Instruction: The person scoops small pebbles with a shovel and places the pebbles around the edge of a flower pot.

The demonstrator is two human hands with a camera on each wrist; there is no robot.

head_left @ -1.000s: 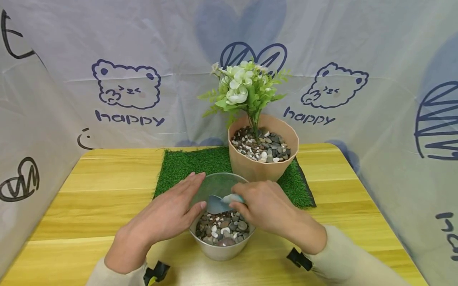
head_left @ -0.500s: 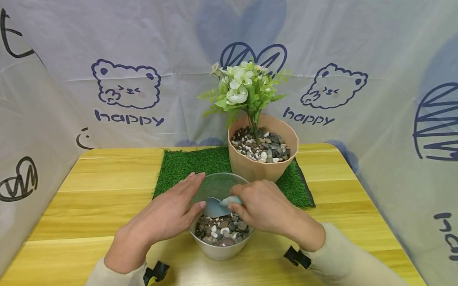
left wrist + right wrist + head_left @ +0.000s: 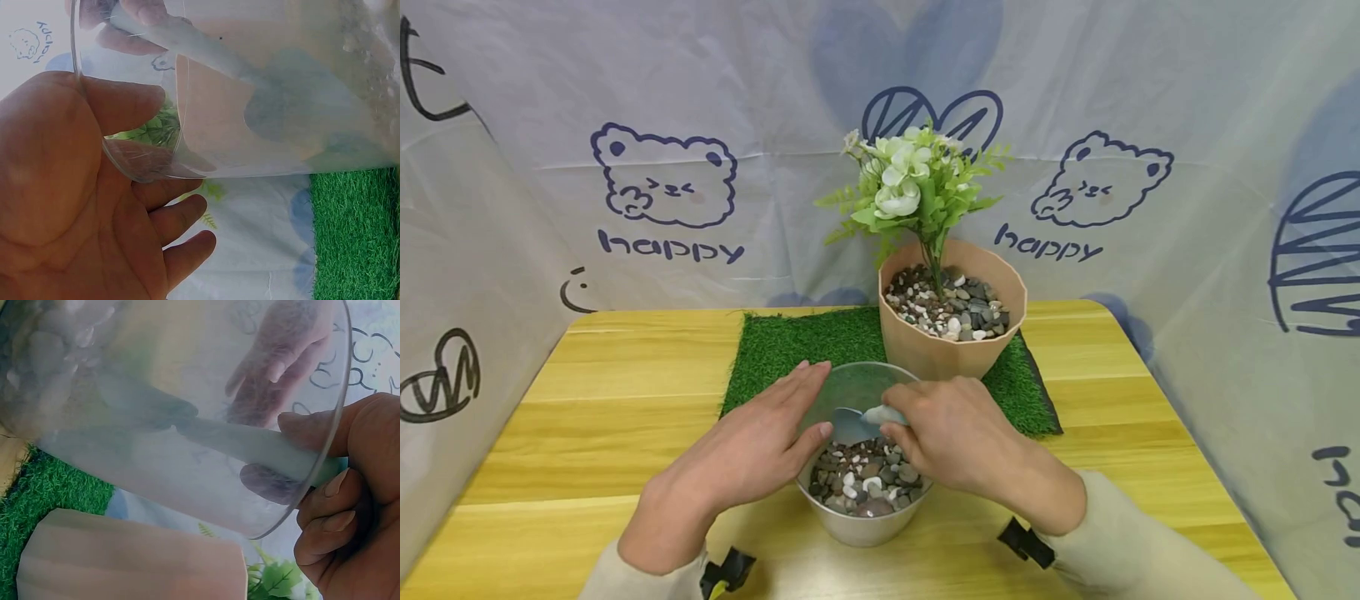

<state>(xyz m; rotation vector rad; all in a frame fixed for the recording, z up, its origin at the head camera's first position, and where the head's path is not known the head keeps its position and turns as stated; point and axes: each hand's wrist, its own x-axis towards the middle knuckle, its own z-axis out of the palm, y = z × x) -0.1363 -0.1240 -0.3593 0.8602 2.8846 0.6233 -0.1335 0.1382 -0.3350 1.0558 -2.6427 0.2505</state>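
Observation:
In the head view a clear tapered plastic container [image 3: 867,532] stands on the table, its lower part filled with pebbles [image 3: 872,483]. My right hand [image 3: 958,433] grips the handle of a small trowel [image 3: 850,425] over the container's right rim. Its pale blue blade slopes down to the pebbles at the far side; in the right wrist view the trowel [image 3: 147,403] shows hazily through the wall. My left hand [image 3: 745,450] rests against the left rim with straight fingers. In the left wrist view, the thumb and fingers [image 3: 178,219] lie about the rim.
Just behind stands a peach flowerpot [image 3: 940,354] of pebbles with white artificial flowers [image 3: 910,179]. It sits on a green turf mat [image 3: 805,342], laid on the wooden table [image 3: 610,400]. A printed white cloth [image 3: 790,92] encloses the back and sides.
The trowel blade dips slightly toward the pebbles and left, then comes back up and right with my right hand. My left hand and the container keep their place.

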